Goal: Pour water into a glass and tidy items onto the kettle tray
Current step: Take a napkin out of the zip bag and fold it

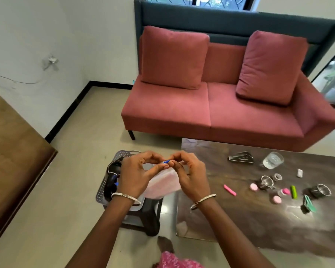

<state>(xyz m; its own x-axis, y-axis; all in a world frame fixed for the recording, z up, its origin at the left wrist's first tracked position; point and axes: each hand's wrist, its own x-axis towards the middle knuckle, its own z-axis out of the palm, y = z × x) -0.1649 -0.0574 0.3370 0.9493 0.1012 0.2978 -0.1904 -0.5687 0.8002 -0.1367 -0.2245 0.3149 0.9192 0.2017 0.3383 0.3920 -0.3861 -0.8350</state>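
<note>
Hands meet in front of the person, above the kettle tray (102, 190) that sits on a dark stool (151, 219) beside the bench (240, 219). The left hand (135, 175) and right hand (190, 175) each curl inward, wrists bent, fingertips touching. Between them they pinch a small blue piece (166, 161); each grip is closed to a fingertip hold, the other fingers loosely arched. What the piece is cannot be told.

A pale pink object (162, 182) lies under the hands, and the black kettle (112, 176) stands on the tray's left side. The glass (273, 160), with water in it, stands well apart on the bench among small scattered items.

Likely risk: so slight a pinch could let the blue piece slip and drop to the tray or floor. A careless reach later could also tip the glass.
</note>
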